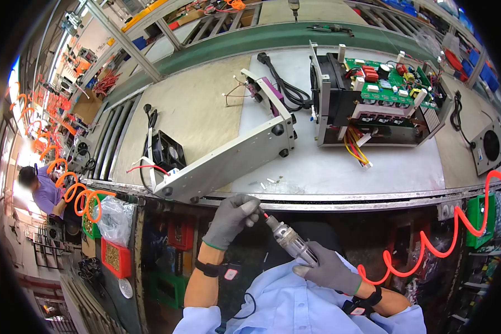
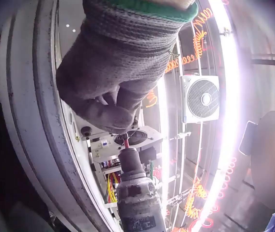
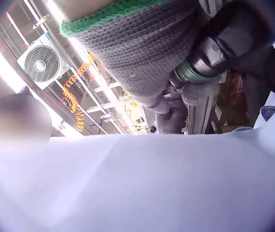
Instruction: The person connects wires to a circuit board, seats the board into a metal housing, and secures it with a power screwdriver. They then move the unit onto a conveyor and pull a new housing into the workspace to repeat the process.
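My gloved right hand (image 1: 331,270) grips the metal body of a power screwdriver (image 1: 289,239), whose tip points up and left. At its front a short red bit (image 1: 266,215) sticks out. My gloved left hand (image 1: 231,222) has its thumb and fingers pinched together right at the bit's tip. In the left wrist view, a small dark screw-like piece (image 2: 124,137) shows between the left fingertips and the red bit; its exact kind I cannot tell. Beyond the left hand, a long grey metal panel (image 1: 228,156) with black round feet lies tilted across the bench edge.
A black fan (image 1: 167,150) stands behind the panel. An opened metal unit (image 1: 373,100) with a green circuit board sits further right, near a coiled black cable (image 1: 289,89). An orange coiled hose (image 1: 423,250) hangs at right. A red bin (image 1: 116,259) of small parts is at left.
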Demonstrator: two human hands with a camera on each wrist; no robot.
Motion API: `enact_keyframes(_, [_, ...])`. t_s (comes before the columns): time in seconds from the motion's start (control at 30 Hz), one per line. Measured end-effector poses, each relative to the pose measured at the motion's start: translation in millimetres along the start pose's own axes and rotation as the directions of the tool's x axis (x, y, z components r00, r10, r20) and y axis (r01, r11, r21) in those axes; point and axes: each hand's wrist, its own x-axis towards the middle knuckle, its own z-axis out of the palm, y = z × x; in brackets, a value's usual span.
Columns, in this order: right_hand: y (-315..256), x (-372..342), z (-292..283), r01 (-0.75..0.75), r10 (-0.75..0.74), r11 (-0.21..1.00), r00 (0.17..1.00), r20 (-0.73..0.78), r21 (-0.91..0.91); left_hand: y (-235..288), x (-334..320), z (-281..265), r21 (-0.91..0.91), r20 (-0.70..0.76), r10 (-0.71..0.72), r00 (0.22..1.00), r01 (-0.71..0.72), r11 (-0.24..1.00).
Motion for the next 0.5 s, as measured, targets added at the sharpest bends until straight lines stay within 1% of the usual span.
enact_keyframes(0.1, [-0.7,1.5,-0.5,-0.039,0.038,0.999,0.995,0.09,0.018,-8.9,-4.3,-14.2,-0.069,0.069,0.008,0.998,-0.003,0.998])
enact_keyframes(0.17, [-13.8,1.6,-8.0,-0.204,0.17,0.971,0.956,0.239,0.126,-13.1,-6.1,-19.5,-0.136,0.126,0.033,0.991,-0.016,0.991])
enact_keyframes(0.2, [-19.0,1.7,-9.9,-0.29,0.227,0.942,0.921,0.316,0.169,-13.0,-6.1,-20.1,-0.118,0.138,0.032,0.99,-0.015,0.993])
enact_keyframes(0.27, [-13.6,1.5,-1.5,-0.171,0.135,0.969,0.971,0.195,0.179,-11.2,-3.5,-18.3,-0.082,0.163,0.026,0.986,-0.013,0.997])
enact_keyframes(0.3, [-9.4,1.6,3.4,-0.11,0.086,0.978,0.987,0.135,0.177,-10.9,-0.8,-17.4,-0.005,0.116,-0.015,0.993,0.016,1.0])
enact_keyframes(0.37, [-2.0,4.1,11.3,-0.03,0.028,0.996,0.999,0.025,0.087,-9.2,5.6,-15.3,0.142,0.009,-0.083,0.997,0.08,0.987])
enact_keyframes(0.4, [-1.0,5.9,13.2,0.009,-0.008,0.999,1.0,-0.027,0.038,-8.0,7.1,-13.5,0.142,0.032,-0.083,0.996,0.078,0.987])
enact_keyframes(0.47, [-3.5,8.3,14.2,-0.013,0.016,0.997,0.999,-0.044,0.075,-3.1,7.7,-8.2,0.146,0.08,-0.087,0.993,0.075,0.986])
enact_keyframes(0.5, [-4.8,8.7,14.8,-0.024,0.03,0.995,0.998,-0.057,0.096,3.3,5.7,-3.9,0.199,0.094,-0.041,0.995,0.022,0.98])
